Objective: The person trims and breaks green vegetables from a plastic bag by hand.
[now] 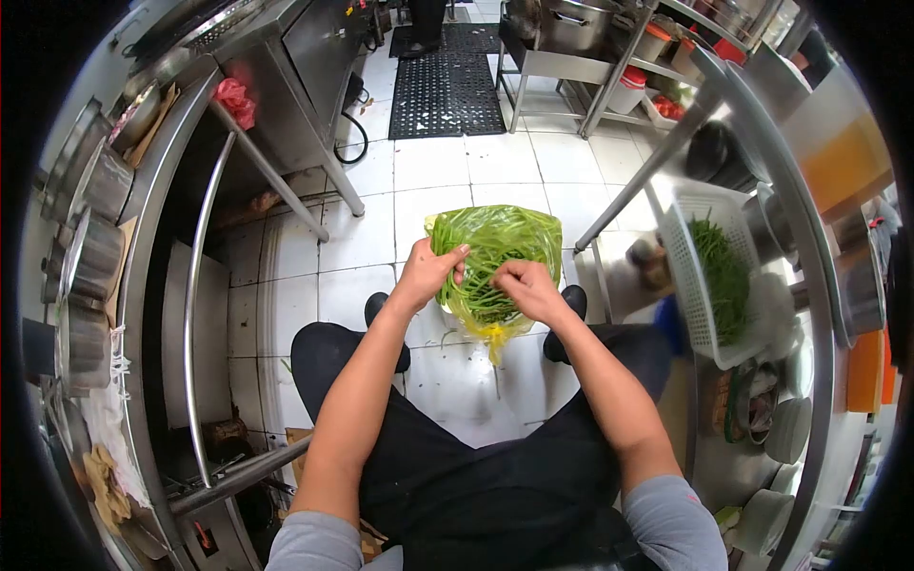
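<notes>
A thin yellow-green plastic bag (pixel 539 228) stands open on the floor between my feet, full of long, thin green vegetable stalks (pixel 487 297). Its knotted yellow corner (pixel 495 335) points towards me. At the bag's left side, my left hand (pixel 430 274) has its fingers curled and the thumb pressed against them. My right hand (pixel 529 287) is over the stalks on the right, fingertips pinched together. What either hand pinches is too small or hidden to make out.
A white perforated basket (pixel 700 319) with green stalks stands on a lower shelf at right. A steel counter with metal pots (pixel 95 252) runs along the left. Ahead, a black rubber mat (pixel 446 95) lies on white tiles, with another person's legs (pixel 426 21) beyond.
</notes>
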### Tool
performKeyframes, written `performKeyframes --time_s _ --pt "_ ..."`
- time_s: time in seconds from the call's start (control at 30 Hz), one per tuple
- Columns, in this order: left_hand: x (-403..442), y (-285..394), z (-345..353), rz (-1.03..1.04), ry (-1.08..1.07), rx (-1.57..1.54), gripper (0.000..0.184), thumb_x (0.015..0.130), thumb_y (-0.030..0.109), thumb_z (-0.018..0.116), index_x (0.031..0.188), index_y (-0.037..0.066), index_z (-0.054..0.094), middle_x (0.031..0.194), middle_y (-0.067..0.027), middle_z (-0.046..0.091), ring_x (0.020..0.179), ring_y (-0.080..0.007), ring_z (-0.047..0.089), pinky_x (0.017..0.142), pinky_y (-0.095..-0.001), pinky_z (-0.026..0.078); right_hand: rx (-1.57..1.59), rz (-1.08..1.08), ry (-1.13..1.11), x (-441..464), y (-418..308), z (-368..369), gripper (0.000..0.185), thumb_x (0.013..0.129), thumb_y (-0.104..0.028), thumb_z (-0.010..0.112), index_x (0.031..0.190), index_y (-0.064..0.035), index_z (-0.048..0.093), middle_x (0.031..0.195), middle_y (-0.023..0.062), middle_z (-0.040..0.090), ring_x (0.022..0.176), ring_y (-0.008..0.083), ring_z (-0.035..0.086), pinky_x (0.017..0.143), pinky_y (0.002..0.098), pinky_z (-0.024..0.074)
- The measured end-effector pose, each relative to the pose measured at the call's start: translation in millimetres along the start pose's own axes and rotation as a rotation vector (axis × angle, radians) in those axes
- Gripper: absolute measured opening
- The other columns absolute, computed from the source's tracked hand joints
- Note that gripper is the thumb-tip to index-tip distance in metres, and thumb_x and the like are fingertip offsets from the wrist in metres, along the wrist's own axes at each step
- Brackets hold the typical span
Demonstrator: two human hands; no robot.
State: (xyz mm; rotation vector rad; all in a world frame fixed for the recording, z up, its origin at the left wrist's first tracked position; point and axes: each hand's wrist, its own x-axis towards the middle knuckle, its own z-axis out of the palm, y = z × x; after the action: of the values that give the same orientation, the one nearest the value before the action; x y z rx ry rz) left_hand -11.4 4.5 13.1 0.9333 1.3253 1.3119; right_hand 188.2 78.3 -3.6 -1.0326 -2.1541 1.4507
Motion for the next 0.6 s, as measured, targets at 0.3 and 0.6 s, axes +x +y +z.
performKeyframes --time_s 0.3,0.6 --pt "8 -2 -11 -0.016 0.143 -0.027 0.017 0.095 0.017 0.060 0.089 0.001 0.059 0.069 -0.0039 0.058 0.058 -0.0131 0.057 0.055 -0.0275 0.048 -0.597 -0.419 0.524 1 5 -1 0.019 0.073 -0.005 0.066 0.092 -0.0036 0.068 0.089 0.0127 0.061 0.089 0.0339 0.059 0.078 0.0389 0.0479" --pt "7 -7 -11 0.005 0.194 -0.108 0.018 0.090 0.015 0.066 0.085 0.000 0.058 0.065 -0.0047 0.057 0.052 -0.0137 0.057 0.054 -0.0310 0.054 -0.751 -0.507 0.071 -10 51 49 0.014 0.066 -0.008 0.067 0.079 -0.0061 0.062 0.085 0.0096 0.053 0.088 0.0286 0.053 0.074 0.0411 0.0434"
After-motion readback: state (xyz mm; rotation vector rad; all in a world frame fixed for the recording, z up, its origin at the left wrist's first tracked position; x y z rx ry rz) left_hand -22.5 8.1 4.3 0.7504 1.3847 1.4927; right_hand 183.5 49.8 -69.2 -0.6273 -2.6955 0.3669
